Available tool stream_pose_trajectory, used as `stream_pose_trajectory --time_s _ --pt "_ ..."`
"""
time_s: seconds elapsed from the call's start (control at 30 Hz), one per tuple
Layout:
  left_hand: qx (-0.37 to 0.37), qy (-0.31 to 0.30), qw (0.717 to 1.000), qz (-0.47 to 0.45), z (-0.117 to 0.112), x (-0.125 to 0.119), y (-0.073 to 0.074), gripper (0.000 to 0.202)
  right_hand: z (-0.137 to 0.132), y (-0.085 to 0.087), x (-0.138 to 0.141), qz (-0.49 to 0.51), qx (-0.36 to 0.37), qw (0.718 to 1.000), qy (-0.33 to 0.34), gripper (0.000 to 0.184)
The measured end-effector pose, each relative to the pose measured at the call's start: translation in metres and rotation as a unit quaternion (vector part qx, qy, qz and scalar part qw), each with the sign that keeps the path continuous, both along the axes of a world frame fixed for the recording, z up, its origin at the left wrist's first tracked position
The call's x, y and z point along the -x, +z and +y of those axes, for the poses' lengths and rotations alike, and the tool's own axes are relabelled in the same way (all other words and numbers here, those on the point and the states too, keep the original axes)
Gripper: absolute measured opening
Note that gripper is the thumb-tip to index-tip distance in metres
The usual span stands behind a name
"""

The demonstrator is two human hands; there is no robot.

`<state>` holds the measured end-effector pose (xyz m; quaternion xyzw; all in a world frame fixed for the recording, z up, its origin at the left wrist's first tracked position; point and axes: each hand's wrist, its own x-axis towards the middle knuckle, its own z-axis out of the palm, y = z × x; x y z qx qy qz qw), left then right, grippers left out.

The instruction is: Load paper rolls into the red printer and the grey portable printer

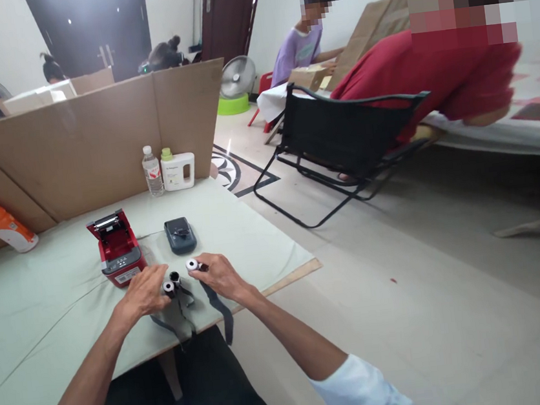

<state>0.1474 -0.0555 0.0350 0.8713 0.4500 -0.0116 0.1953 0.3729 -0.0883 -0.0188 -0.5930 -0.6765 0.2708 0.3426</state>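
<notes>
where the ribbon (216, 307) hangs over the table's (45, 332) near edge, the left hand (144, 295) grips a roll (168, 287) at its fingertips, fingers together. the right hand (219, 277) pinches a second roll (192, 264). beyond stand an open printer (117, 249) and a scanner (180, 235), with bottles (152, 171) at the far edge and open cloth to the left.

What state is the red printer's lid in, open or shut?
Open. The red printer has its lid tilted back, exposing the inner bay. It stands on the table by the left hand.
</notes>
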Motion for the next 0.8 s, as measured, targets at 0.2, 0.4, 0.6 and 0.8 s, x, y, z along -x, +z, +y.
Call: stream_pose_trajectory --time_s 0.2,0.4,0.6,0.8 --pt "-0.024 0.009 0.997 0.077 -0.004 -0.016 -0.020 0.033 0.006 -0.021 0.024 0.025 0.013 1.000 0.009 0.009" --pt "-0.048 0.018 0.997 0.050 0.002 0.006 -0.017 0.022 0.010 -0.025 0.047 0.075 -0.037 0.996 0.011 0.011" --pt "-0.033 -0.009 0.995 0.095 0.005 0.019 -0.012 0.028 0.006 -0.034 0.064 0.083 -0.034 0.996 0.016 0.010" --pt "-0.009 -0.029 1.000 -0.004 0.004 0.029 -0.019 0.049 0.003 -0.048 0.062 0.100 -0.030 0.994 0.022 0.022"
